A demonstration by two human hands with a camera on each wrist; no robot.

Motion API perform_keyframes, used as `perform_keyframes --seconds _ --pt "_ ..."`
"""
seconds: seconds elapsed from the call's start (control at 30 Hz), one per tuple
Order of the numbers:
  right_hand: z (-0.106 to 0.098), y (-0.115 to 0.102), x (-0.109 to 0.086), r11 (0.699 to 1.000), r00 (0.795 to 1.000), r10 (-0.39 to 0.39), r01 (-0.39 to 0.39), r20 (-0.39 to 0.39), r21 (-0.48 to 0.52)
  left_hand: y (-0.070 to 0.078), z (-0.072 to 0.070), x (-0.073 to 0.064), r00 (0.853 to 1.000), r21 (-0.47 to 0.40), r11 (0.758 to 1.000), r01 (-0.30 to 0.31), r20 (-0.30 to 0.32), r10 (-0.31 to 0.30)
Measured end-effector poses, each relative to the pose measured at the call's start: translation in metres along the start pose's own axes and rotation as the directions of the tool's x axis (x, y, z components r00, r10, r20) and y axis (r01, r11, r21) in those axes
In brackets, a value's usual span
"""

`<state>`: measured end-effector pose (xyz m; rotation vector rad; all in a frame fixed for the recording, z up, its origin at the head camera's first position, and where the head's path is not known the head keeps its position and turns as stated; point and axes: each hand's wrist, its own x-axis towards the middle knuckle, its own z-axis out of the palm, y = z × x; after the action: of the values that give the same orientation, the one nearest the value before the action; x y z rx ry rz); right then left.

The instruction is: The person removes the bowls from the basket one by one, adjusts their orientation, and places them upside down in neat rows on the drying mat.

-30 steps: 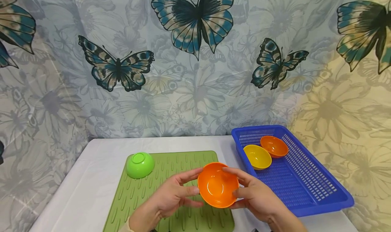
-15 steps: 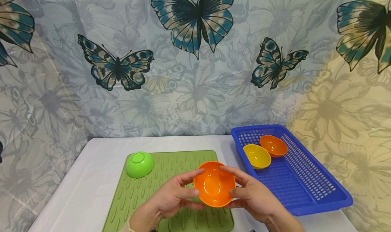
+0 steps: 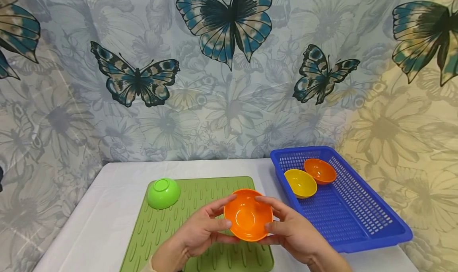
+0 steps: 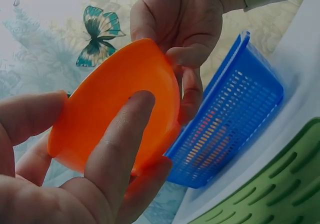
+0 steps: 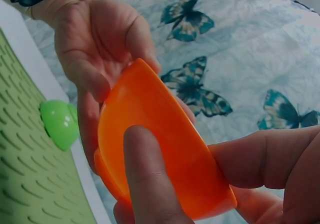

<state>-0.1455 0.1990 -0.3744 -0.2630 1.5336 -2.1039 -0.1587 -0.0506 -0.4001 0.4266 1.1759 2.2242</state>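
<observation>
An orange bowl is held up between both hands above the near right part of the green mat, its inside facing the head camera. My left hand grips its left side, and my right hand grips the right side. In the left wrist view the left fingers lie along the orange bowl, with the other hand across from them. A light green bowl sits upside down on the mat's far left corner. The right wrist view shows the orange bowl pinched from both sides.
A blue perforated basket stands on the right of the white table. Inside it, a yellow bowl and another orange bowl lie upright near the far left. A butterfly-patterned cloth hangs behind the table.
Both hands have carried the orange bowl slightly to the left, over the mat. The other bowls and the basket stay in place.
</observation>
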Motion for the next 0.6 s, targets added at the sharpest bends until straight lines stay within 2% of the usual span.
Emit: perform_keyframes --seconds 0.2,0.37,0.43,0.6 --pt "0.000 -0.003 -0.002 0.999 1.000 -0.009 0.009 0.006 -0.037 0.002 -0.002 -0.001 0.999 0.008 1.000 -0.005 -0.032 0.005" --pt "-0.003 -0.012 -0.008 0.996 0.994 -0.072 0.067 -0.088 -0.065 0.005 -0.006 -0.002 0.993 0.059 0.998 -0.025 -0.111 0.031" --pt "-0.006 -0.016 -0.011 0.995 0.991 -0.094 0.090 -0.095 -0.047 0.005 -0.007 -0.002 0.991 0.076 0.997 -0.026 -0.132 0.036" --pt "-0.015 -0.020 -0.014 0.994 0.996 -0.093 0.092 0.006 0.059 0.004 -0.008 -0.002 0.986 0.106 0.994 -0.020 -0.160 0.037"
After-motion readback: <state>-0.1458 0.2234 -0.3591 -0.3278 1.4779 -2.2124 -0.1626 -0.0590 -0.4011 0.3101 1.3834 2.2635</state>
